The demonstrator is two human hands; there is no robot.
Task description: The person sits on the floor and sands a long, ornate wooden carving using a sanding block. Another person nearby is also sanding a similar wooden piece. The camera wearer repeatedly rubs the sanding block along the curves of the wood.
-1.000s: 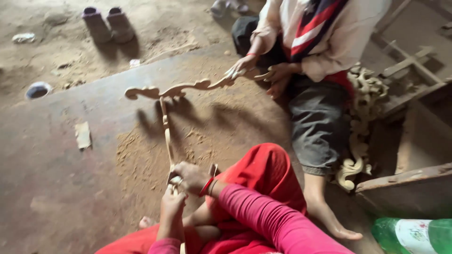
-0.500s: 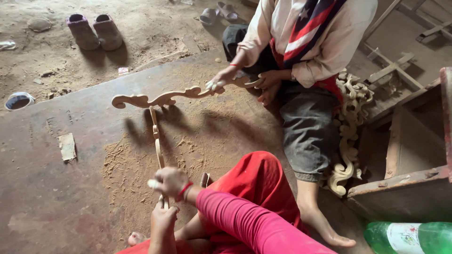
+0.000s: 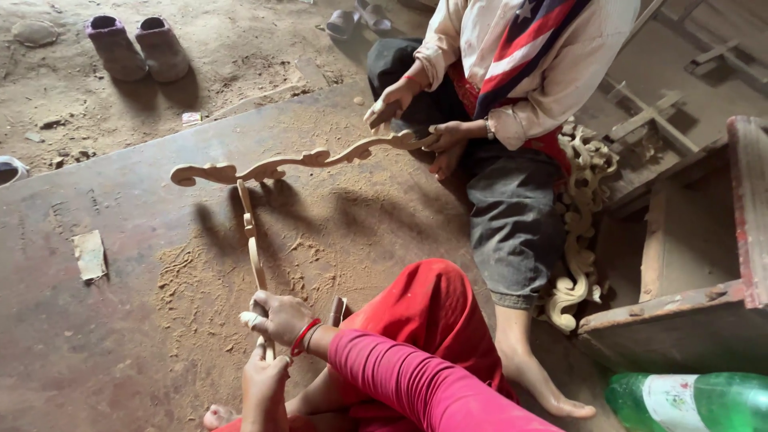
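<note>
The pale carved wooden strip (image 3: 250, 240), slim and wavy-edged, stands upright over the sawdust-strewn floor (image 3: 120, 320). My right hand (image 3: 276, 316) wraps around it, my left hand (image 3: 264, 384) grips its lower end. Another person's hands hold a scrolled carving (image 3: 280, 166). A green plastic bottle (image 3: 688, 400) lies right.

Your right hand (image 3: 280, 318) wrapped round near end of thin carved wooden strip (image 3: 250, 232), left hand (image 3: 264, 390) gripping it just below. Strip runs away from you, far end meeting co-worker's long scrolled wood carving (image 3: 296, 164). Co-worker's hands (image 3: 416, 120) on that piece's other end. Sawdust (image 3: 240, 272) all over floor board. Pair of shoes (image 3: 136, 48) top left, green plastic bottle (image 3: 688, 400) bottom right, stacked carvings (image 3: 580, 232) beside co-worker's leg.
</note>
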